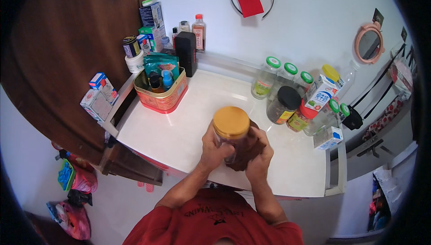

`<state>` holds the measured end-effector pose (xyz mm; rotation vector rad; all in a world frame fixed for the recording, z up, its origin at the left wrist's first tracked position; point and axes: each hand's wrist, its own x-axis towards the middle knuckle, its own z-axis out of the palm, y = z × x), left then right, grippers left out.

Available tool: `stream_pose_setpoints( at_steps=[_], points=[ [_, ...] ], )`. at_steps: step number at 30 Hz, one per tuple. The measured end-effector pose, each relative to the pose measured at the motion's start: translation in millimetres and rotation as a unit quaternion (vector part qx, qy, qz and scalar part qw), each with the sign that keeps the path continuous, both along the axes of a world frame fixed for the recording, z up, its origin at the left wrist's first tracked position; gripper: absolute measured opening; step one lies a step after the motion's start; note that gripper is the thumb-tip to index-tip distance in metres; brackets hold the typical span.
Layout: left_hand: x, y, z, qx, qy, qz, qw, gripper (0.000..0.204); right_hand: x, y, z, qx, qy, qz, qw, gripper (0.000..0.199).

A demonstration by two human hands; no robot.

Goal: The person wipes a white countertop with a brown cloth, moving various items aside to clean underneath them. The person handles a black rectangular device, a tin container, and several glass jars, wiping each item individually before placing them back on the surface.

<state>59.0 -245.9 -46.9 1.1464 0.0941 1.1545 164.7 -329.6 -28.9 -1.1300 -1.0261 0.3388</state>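
Observation:
A clear jar with an orange-yellow lid (pixel 231 121) is held up over the front part of the white tabletop (pixel 179 135). My left hand (pixel 213 150) is wrapped around the jar's left side, thumb across its front. In my right hand (pixel 260 155) is a brown cloth (pixel 244 153), pressed against the jar's right side. The cloth hides much of the jar's lower body and some of my right fingers.
Several green-lidded glass jars (pixel 266 78) stand at the back right, near a black-lidded jar (pixel 284 105), a red-lidded jar (pixel 298 120) and milk cartons (pixel 319 92). A filled red-gold tin (pixel 162 99) and a black box (pixel 186 53) stand back left.

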Motion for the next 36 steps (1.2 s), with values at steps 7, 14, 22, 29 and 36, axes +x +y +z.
stream_pose_setpoints(
  at_steps=[7, 14, 22, 29, 36],
  points=[
    [0, -6, 22, 0.233, 0.151, 0.106, 0.955, 0.087, 10, -29, 66, -0.035, -0.040, 0.005, 0.999, 0.033],
    [7, -5, 14, 0.277, 0.158, 0.184, 0.930, 0.066, 17, -15, 87, -0.063, -0.177, 0.070, 0.980, 0.039],
    [8, -10, 24, 0.422, 0.252, 0.303, 0.816, 0.076, 46, -4, 44, -0.091, 0.207, 0.134, 0.965, 0.024],
    [10, -9, 22, 0.304, 0.310, 0.324, 0.841, 0.072, 20, -13, 38, 0.022, -0.286, -0.111, 0.951, 0.038],
    [10, -7, 7, 0.349, 0.319, 0.376, 0.797, 0.063, 9, 0, 48, -0.043, -0.326, -0.101, 0.939, 0.045]
  ],
)
